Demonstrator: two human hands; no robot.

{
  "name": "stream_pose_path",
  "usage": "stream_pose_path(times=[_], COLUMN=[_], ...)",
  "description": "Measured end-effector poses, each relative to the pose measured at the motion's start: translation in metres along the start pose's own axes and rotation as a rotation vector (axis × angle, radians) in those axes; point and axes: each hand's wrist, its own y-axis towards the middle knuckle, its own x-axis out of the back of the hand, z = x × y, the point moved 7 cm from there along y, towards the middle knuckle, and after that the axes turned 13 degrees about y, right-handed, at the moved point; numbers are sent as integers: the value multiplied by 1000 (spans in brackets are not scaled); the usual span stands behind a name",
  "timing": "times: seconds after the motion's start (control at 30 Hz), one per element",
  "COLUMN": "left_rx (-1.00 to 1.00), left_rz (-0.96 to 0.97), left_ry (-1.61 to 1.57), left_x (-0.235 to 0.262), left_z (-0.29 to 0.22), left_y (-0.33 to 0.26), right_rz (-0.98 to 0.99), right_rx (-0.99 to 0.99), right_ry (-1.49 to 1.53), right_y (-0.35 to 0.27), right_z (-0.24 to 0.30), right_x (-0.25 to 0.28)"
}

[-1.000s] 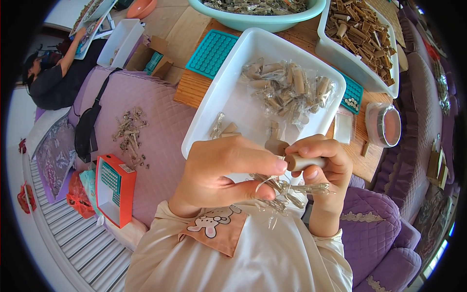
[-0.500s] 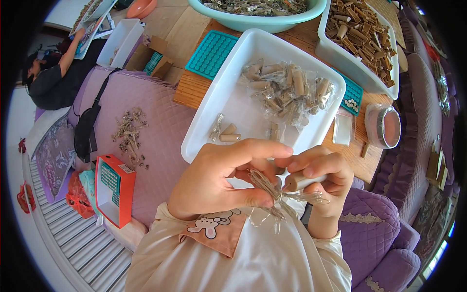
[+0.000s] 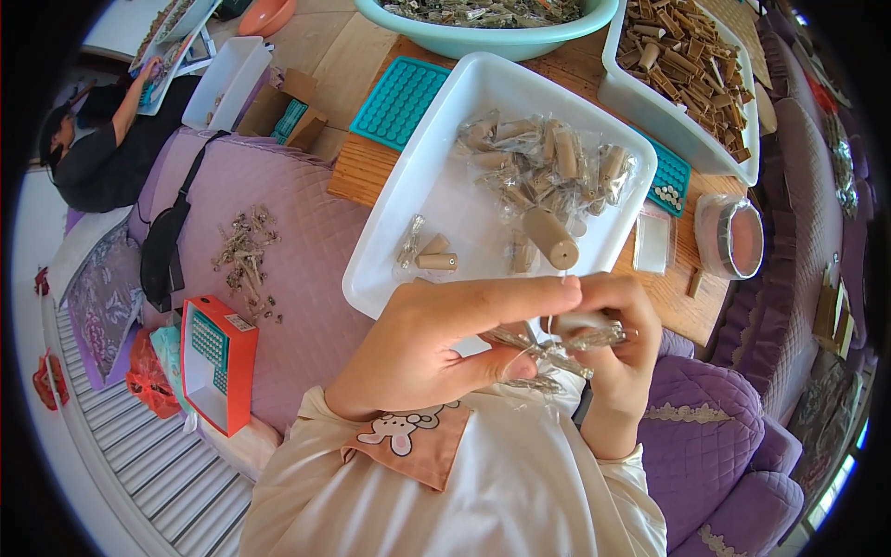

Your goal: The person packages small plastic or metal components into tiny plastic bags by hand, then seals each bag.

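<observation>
— Two hands, both up close over my lap. My left hand [image 3: 445,348] has its thumb and forefinger pinched on a crinkly clear wrapper [image 3: 543,348]; my right hand [image 3: 613,343] is clamped on the other end of it, where something pale shows inside.

— What's different from a second ago?

— Both hands have lifted slightly and drawn together, and the left forefinger now lies stretched flat across the top. The wrapper looks more stretched out between the two grips, so I'd judge the film is being worked loose or twisted. I can't tell which.

— What's around you?

— White tray [image 3: 408,200] on the desk just ahead, holding wrapped tan cylinders [image 3: 548,162] and a few bare ones [image 3: 549,239]. Teal dimpled mat [image 3: 404,100] beside it, teal basin [image 3: 464,37] beyond, second tray of brown sticks [image 3: 691,65] to the right.

— Anything in the way?

— Only my left hand, which hides the tray's near edge. Another person [image 3: 93,158] works far off left.
</observation>
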Motion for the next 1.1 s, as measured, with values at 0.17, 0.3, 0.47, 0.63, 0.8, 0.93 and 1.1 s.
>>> stream_pose_path(times=[0.17, 0.3, 0.47, 0.63, 0.8, 0.93, 1.1], left_rx=[-89, -88, -70, -96, -67, -75, -139], left_rz=[68, 50, 123, 136, -27, -246, -416], left_ry=[205, 220, 220, 369, 252, 230, 447], left_x=[-6, -2, 3, 8, 12, 21, 24], left_z=[-6, -6, -2, 2, 7, 10, 6], left_y=[6, 11, 12, 14, 15, 12, 10], right_rz=[-16, 72, 340, 156, 115, 222, 117], right_rx=[-176, -365, -479, -428, -213, -180, -128], right_ry=[170, 324, 352, 630, 762, 924, 689], right_y=[12, 15, 20, 31, 44, 39, 29], right_z=[-24, -45, -53, -61, -49, -44, -44], right_x=[9, 4, -19, -6, 0, -7, -4])
